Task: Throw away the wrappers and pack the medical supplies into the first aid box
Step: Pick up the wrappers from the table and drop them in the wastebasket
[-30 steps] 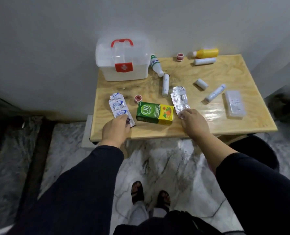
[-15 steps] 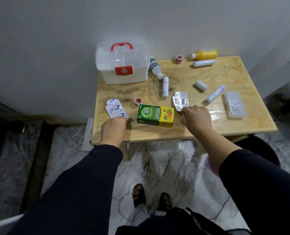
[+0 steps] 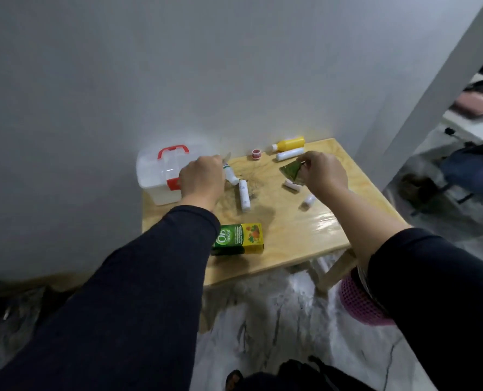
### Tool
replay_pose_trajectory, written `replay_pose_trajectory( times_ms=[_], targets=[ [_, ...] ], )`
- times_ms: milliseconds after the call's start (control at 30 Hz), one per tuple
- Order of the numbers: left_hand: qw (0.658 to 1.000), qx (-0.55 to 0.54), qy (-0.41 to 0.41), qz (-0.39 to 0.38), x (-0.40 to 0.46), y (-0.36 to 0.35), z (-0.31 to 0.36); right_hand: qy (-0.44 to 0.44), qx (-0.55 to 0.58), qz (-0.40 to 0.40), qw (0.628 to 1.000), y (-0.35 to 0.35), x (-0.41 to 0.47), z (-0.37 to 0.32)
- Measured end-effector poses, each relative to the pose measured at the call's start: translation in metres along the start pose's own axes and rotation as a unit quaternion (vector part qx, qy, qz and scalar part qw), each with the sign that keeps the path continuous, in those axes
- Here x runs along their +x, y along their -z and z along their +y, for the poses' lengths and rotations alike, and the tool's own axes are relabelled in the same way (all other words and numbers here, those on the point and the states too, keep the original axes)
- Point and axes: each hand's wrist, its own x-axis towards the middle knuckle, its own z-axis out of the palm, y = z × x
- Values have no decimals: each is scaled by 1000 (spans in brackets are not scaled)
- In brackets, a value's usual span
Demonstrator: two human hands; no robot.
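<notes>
Both hands are raised above the wooden table [image 3: 305,235]. My left hand [image 3: 202,179] has curled fingers; only a thin tip of the blue-and-white wrapper strip [image 3: 227,156] sticks out of it. My right hand [image 3: 322,173] pinches a crumpled foil wrapper [image 3: 291,172], which looks greenish here. The white first aid box [image 3: 155,176], with a red handle, stands closed at the table's back left, partly hidden by my left hand. A green and yellow medicine box [image 3: 240,238] lies near the front edge.
White tubes [image 3: 244,194] [image 3: 289,153], a yellow bottle [image 3: 289,143], a red tape roll [image 3: 256,153], a green-capped bottle [image 3: 230,176] and small rolls [image 3: 291,185] lie on the table. A pink mesh basket [image 3: 358,303] stands on the floor at the table's front right.
Both hands have lifted off the table's front edge, each carrying its wrapper upward. The camera has tilted up and to the right.
</notes>
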Motion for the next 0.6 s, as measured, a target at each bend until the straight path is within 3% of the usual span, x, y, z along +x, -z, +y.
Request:
replay_pose_trajectory(
  times_ms=[167,367,600],
  targets=[
    [995,-64,-79,-8,24,2,98,-79,1,49,996,43,-3,46],
    [970,-161,-166,-71,25,-21,233,-176,-10,90,980,90,-9,141],
    [938,-217,-232,-140,11,-64,379,-259,-28,60,964,119,-18,265]
  ],
)
